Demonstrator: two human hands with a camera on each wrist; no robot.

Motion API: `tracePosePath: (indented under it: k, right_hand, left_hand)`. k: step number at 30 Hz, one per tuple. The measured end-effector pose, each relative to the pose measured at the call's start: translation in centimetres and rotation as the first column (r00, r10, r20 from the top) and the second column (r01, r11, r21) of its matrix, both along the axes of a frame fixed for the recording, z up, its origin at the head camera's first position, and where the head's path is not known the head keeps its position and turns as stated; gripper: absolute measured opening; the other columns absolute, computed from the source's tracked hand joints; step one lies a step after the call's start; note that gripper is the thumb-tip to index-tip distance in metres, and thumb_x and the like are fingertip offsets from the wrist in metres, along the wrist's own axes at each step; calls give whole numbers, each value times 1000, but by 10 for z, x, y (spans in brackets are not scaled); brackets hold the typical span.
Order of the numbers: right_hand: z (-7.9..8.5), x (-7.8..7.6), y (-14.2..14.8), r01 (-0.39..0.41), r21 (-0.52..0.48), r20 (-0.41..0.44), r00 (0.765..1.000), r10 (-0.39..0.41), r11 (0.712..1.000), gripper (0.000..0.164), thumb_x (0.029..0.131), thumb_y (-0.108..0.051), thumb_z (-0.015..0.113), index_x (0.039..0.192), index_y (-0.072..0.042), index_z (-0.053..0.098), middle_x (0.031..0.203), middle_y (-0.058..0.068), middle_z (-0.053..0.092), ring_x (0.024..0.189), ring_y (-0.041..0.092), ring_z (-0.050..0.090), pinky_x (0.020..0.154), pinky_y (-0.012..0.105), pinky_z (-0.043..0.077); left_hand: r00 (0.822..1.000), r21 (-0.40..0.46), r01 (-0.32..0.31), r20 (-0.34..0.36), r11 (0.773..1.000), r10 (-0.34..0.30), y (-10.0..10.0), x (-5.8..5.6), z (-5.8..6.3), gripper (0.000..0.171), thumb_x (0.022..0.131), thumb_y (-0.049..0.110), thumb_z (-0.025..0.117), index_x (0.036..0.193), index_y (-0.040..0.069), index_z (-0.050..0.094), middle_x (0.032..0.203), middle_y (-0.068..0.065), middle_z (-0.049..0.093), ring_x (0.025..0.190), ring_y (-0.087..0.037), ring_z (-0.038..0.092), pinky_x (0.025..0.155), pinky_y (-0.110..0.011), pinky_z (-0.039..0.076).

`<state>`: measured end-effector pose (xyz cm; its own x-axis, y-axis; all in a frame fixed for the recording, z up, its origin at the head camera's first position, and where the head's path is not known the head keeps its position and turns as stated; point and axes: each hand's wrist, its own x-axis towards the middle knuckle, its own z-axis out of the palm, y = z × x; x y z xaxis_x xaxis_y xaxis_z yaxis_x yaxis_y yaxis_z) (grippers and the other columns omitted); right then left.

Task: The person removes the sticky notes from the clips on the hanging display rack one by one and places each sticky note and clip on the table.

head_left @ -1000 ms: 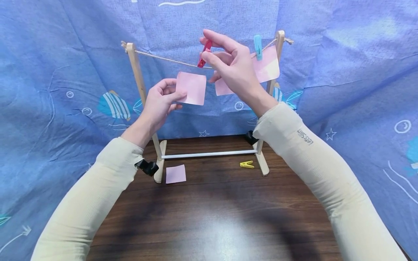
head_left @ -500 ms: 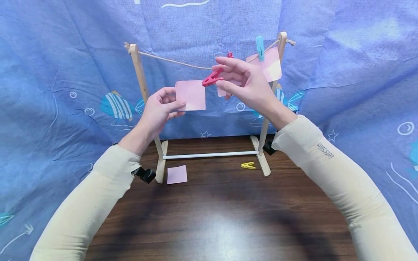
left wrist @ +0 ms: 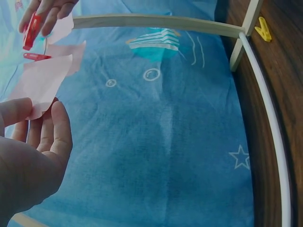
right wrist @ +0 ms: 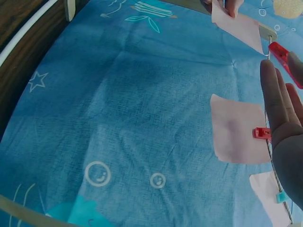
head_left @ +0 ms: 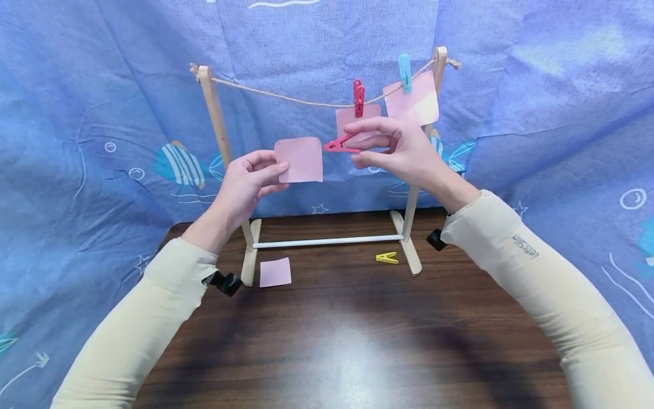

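Note:
My left hand [head_left: 250,182] pinches a pink square paper note [head_left: 301,160] by its left side, thumb in front and fingers behind. The note is held upright below the string [head_left: 276,95]. Just right of it, my right hand [head_left: 401,146] pinches a red clothespin [head_left: 341,144] between thumb and fingers, its nose pointing left at the note's right edge. Behind the right hand, a second pink note [right wrist: 236,130] hangs from the string under another red clothespin [head_left: 359,99]. Further right hangs a third pink note [head_left: 413,105] under a light blue clothespin [head_left: 405,72].
The string spans two wooden posts [head_left: 217,119] joined low down by a white bar [head_left: 327,242]. On the dark wooden table [head_left: 327,329] lie a pink note [head_left: 275,272] by the left foot and a yellow clothespin [head_left: 386,258] by the right foot. A blue curtain [head_left: 102,142] hangs behind.
My right hand has moved right and down from the string with the red clothespin, turning its nose leftward. The left hand has lowered its note a little. The hanging red clothespin has come into sight.

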<state>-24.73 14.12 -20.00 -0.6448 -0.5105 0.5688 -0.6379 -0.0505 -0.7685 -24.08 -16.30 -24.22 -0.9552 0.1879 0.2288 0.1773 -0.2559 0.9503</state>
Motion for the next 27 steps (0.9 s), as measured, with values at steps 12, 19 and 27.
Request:
tracePosePath:
  k: [12, 19, 27]
  right_hand:
    - [-15, 3, 16, 152, 183, -93, 986, -137, 971, 43, 91, -2, 76, 133, -4, 65, 114, 12, 73, 76, 26, 72, 66, 28, 58]
    - [-32, 5, 22, 186, 220, -103, 981, -167, 958, 42, 91, -4, 76, 132, -9, 67, 114, 11, 74, 78, 23, 73, 63, 27, 59]
    - [-62, 7, 28, 155, 232, -43, 988, -149, 960, 40, 93, -4, 74, 132, -7, 66, 113, 13, 72, 71, 26, 71, 63, 34, 61]
  left_hand:
    - [999, -29, 14, 30, 999, -13, 0, 6, -8, 7, 93, 6, 75, 99, 8, 73, 93, -5, 71, 79, -18, 70, 85, -36, 61]
    - [1000, -54, 12, 25, 998, -10, 1, 12, -20, 15, 95, 3, 70, 95, 16, 76, 100, -1, 71, 95, -16, 68, 88, -36, 59]
    - [1000, -112, -8, 22, 994, 11, 2, 18, -45, 14, 94, 6, 73, 94, 19, 75, 96, 1, 70, 90, -14, 65, 77, -30, 60]
